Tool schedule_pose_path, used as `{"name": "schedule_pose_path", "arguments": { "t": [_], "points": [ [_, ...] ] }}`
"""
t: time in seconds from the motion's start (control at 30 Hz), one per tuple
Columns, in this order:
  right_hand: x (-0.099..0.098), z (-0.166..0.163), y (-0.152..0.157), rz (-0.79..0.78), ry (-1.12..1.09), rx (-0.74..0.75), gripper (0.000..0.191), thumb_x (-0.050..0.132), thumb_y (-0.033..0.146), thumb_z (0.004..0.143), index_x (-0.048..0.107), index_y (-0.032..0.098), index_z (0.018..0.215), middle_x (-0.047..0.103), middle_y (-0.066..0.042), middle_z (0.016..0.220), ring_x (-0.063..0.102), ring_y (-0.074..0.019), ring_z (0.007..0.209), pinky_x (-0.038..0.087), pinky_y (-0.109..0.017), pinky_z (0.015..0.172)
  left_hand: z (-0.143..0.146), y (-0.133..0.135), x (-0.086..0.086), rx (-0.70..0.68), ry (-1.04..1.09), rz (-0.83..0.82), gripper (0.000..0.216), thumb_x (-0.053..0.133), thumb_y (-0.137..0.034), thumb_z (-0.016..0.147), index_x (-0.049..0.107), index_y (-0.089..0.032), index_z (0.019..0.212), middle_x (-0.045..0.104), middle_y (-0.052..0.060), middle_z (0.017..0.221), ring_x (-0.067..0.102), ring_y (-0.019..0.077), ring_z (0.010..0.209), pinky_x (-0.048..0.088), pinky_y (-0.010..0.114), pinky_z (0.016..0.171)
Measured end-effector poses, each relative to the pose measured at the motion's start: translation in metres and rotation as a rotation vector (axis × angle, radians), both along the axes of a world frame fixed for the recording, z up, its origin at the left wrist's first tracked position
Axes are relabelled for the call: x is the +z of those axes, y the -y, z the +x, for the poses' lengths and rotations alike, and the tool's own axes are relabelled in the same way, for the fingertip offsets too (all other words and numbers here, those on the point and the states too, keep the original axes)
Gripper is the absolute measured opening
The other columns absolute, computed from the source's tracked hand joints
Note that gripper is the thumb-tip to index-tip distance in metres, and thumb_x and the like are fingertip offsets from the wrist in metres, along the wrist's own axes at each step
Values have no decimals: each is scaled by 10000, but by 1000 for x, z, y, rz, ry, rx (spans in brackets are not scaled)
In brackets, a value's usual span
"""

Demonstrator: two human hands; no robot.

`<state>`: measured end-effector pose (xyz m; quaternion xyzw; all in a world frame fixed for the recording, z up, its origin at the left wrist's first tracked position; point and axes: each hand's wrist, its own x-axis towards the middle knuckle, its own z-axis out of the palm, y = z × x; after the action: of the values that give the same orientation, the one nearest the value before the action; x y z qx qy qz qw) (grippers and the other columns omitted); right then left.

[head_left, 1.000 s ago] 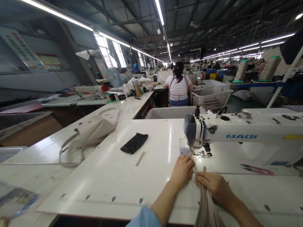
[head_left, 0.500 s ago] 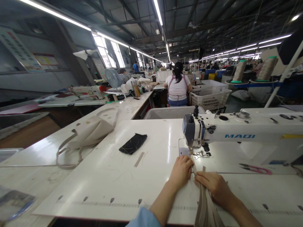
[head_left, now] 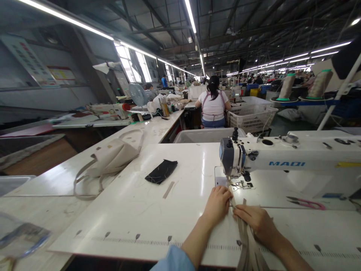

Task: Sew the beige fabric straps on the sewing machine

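Observation:
My left hand (head_left: 218, 203) rests on the white table just in front of the needle of the white sewing machine (head_left: 282, 158), fingers curled down onto a beige webbing strap (head_left: 244, 241). My right hand (head_left: 255, 220) lies beside it, fingers pressed flat on the same strap. The strap runs from the presser foot back toward me and off the table's front edge. The two hands almost touch, one on each side of the strap.
A black cloth piece (head_left: 161, 171) and a short beige strip (head_left: 168, 189) lie to the left. A beige bag with straps (head_left: 109, 158) sits farther left. Pink scissors (head_left: 307, 203) lie right of the machine. A seated person (head_left: 213, 105) and a white basket (head_left: 249, 116) are ahead.
Both hands stay on the strap at the needle; they have barely moved. The view has shifted slightly.

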<state>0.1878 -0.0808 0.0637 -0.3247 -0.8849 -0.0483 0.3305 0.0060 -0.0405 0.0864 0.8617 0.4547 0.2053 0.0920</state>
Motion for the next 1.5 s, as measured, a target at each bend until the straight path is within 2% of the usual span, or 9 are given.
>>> {"name": "schedule_pose_path", "arguments": {
  "t": [0.27,0.43,0.53,0.7,0.83,0.97,1.1,1.27,1.5],
  "points": [
    [4,3,2,6,-16,11,242,403,214,938,622,158,1021,665,-88,976,639,-157,802,490,-256,630,2,-1,-1,-15,17,-19,239,466,-68,780,593,-187,943,592,61,967,497,215,961,402,356,861],
    [9,2,5,141,-100,-1,180,486,180,906,622,157,1023,677,-77,936,643,-150,795,486,-254,658,1,0,2,2,41,-29,233,456,-54,777,581,-189,920,596,53,940,509,203,943,408,340,842],
    [11,3,8,155,-152,-54,180,511,136,885,623,148,1026,673,-78,903,633,-153,785,471,-266,664,1,0,3,10,41,-28,216,456,-58,780,572,-184,912,598,55,920,520,205,936,410,343,840],
    [1,9,6,221,-171,-180,191,580,134,845,634,150,1027,605,-25,675,556,-135,572,398,-284,558,0,-3,2,9,53,-30,229,457,-44,763,582,-181,898,611,59,911,541,206,934,408,354,861],
    [-6,13,5,246,-189,-226,163,604,128,827,639,139,985,593,-24,666,542,-131,559,395,-283,571,0,-4,1,18,81,-46,237,453,-41,764,595,-178,896,626,56,918,552,202,937,411,351,862],
    [-8,17,5,228,-213,-279,197,611,126,824,621,143,1020,612,-35,715,571,-139,625,405,-277,611,0,-3,1,6,117,-53,241,464,-38,774,614,-185,892,644,41,933,556,190,952,403,348,880],
    [-11,16,0,184,-90,-273,276,534,199,892,562,146,1161,583,-1,652,541,-119,556,375,-273,565,0,-5,-2,-8,129,-42,269,475,-32,778,638,-191,921,657,40,975,562,182,963,409,354,893],
    [-10,11,-3,86,-40,-236,180,468,251,930,612,157,983,596,-25,711,570,-135,632,390,-269,605,-1,-9,-5,-25,104,-40,357,460,-26,771,626,-196,1037,625,63,1109,530,204,1050,387,402,948],
    [-1,-1,-8,-38,22,-134,225,388,196,951,610,175,976,592,-19,716,571,-134,656,379,-255,603,-1,-6,-1,-4,113,-31,357,446,-13,770,585,-174,1056,618,70,1076,521,204,1031,413,368,919]
  ]
}}
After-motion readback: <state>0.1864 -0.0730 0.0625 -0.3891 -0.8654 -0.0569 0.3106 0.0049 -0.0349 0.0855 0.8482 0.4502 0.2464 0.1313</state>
